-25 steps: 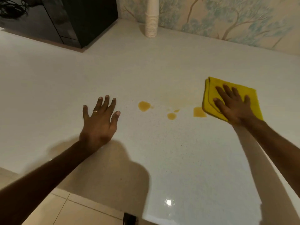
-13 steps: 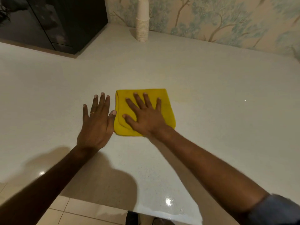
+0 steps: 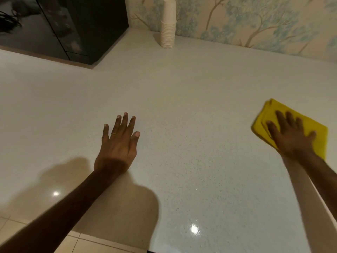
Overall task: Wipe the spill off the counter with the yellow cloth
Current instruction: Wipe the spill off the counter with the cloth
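The folded yellow cloth (image 3: 269, 115) lies flat on the white speckled counter (image 3: 191, 106) at the far right. My right hand (image 3: 290, 137) presses down on it, palm flat and fingers spread, covering most of its middle. My left hand (image 3: 119, 141) rests flat on the counter left of centre, fingers apart, holding nothing, with a ring on one finger. No orange stain shows on the stretch of counter between the two hands.
A stack of white paper cups (image 3: 168, 24) stands at the back against the tree-patterned wall (image 3: 255, 21). A black appliance (image 3: 63, 28) fills the back left corner. The counter's front edge runs along the bottom, with floor tiles (image 3: 54, 241) below.
My right hand swept the cloth left over the orange drops up to my left hand, then back to the far right. The drops no longer show. My left hand stayed put.
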Available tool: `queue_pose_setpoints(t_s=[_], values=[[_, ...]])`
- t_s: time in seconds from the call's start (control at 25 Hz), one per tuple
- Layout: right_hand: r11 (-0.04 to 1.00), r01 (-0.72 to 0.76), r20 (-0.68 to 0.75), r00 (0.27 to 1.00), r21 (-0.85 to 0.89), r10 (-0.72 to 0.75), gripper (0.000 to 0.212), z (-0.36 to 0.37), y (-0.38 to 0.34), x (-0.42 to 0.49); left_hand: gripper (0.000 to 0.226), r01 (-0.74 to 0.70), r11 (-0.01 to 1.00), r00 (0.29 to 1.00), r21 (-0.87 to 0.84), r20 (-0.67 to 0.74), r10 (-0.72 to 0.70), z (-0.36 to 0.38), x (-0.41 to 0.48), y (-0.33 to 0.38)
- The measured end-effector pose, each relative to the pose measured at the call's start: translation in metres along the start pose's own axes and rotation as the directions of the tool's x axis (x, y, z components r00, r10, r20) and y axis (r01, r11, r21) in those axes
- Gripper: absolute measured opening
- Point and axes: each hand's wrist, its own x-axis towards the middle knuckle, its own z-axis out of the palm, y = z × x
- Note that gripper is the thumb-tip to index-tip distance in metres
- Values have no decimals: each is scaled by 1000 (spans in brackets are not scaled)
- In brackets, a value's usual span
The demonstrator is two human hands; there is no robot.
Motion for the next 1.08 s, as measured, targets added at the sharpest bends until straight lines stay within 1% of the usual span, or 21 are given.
queue_pose_setpoints(t_s=[0.08, 0.16, 0.2, 0.24, 0.28, 0.32, 0.4, 0.44, 0.48, 0.52, 0.56, 0.6, 0.64, 0.72, 0.84, 0.92, 0.96, 1.0, 1.08], values=[[999, 1, -30, 1000, -34, -2, 86, 5, 22, -52, 63, 2, 1000, 1000, 10, 15, -3, 1, 2, 0], [998, 43, -6, 999, -47, -44, 86, 13, 8, -99, 65, -12, 1000, 1000, -9, 5, 12, 2, 5, -2], [993, 109, 11, 994, -50, -109, 84, 20, -13, -120, 65, -21, 999, 1000, -30, -4, 21, 3, 4, -4], [976, 208, 19, 978, -65, -207, 82, 27, -42, -140, 65, -32, 997, 999, -67, -18, 31, 2, 4, -4], [941, 330, 25, 944, -74, -329, 79, 36, -75, -159, 66, -45, 993, 999, -111, -34, 41, 2, 2, -5], [889, 454, 30, 891, -64, -453, 76, 47, -112, -175, 65, -71, 988, 995, -136, -77, 61, 1, 1, -5], [767, 641, 23, 768, -28, -640, 73, 69, -189, -189, 61, -165, 984, 957, -60, -253, 145, 3, -3, -5], [717, 697, 16, 717, -5, -697, 72, 76, -229, -186, 58, -188, 981, 929, -47, -331, 163, 4, -3, -5], [679, 734, 20, 678, 20, -735, 72, 79, -268, -176, 58, -158, 978, 931, -133, -349, 103, 1, -2, -5], [650, 759, 39, 649, 39, -760, 72, 81, -305, -159, 61, -110, 963, 943, -244, -333, 23, -4, 2, -4], [633, 773, 67, 630, 50, -774, 73, 81, -339, -139, 62, -93, 952, 950, -292, -313, -3, -8, 3, -4], [624, 779, 99, 618, 55, -780, 74, 81, -367, -117, 62, -116, 952, 947, -285, -320, 20, -7, 0, -4], [628, 776, 126, 618, 58, -776, 74, 81, -389, -91, 60, -136, 963, 947, -233, -315, 58, -7, -3, -4], [664, 745, 155, 650, 63, -744, 75, 78, -413, -32, 59, -129, 981, 959, -142, -269, 87, -6, -3, -4], [770, 631, 143, 757, 92, -637, 76, 65, -400, 72, 60, -87, 992, 976, -88, -206, 68, -2, -2, -3], [863, 495, 114, 856, 106, -505, 76, 50, -355, 146, 60, -73, 994, 983, -81, -177, 57, -3, 3, -3], [904, 413, 93, 902, 106, -423, 76, 43, -321, 180, 60, -66, 995, 985, -74, -165, 53, -3, 4, -3], [939, 329, 74, 939, 100, -337, 77, 36, -281, 209, 60, -64, 996, 986, -64, -156, 54, -2, 5, -4], [985, 163, 63, 984, 65, -167, 82, 20, -193, 247, 60, -61, 997, 990, -52, -132, 54, -1, 6, -5]])
